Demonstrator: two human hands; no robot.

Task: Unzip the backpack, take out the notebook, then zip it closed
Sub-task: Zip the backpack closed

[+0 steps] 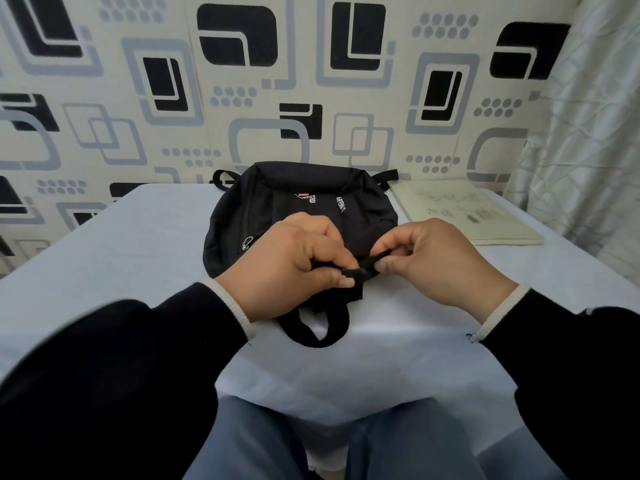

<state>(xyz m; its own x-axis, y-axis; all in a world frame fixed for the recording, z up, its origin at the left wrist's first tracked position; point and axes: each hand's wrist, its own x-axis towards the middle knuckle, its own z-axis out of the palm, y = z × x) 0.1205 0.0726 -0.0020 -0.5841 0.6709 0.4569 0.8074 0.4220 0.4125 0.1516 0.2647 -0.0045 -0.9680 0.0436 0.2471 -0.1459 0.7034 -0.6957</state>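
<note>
At backpack [301, 216] near edge | both hands' fingers [346, 271] pinch zipper pull [367, 263] | zipper hidden

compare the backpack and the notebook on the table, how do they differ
The backpack is black soft fabric; the notebook is pale, flat and stiff. The backpack lies in the middle with both hands pinching at its near edge; the notebook lies untouched to its right. Both rest on the white-covered table.
</note>
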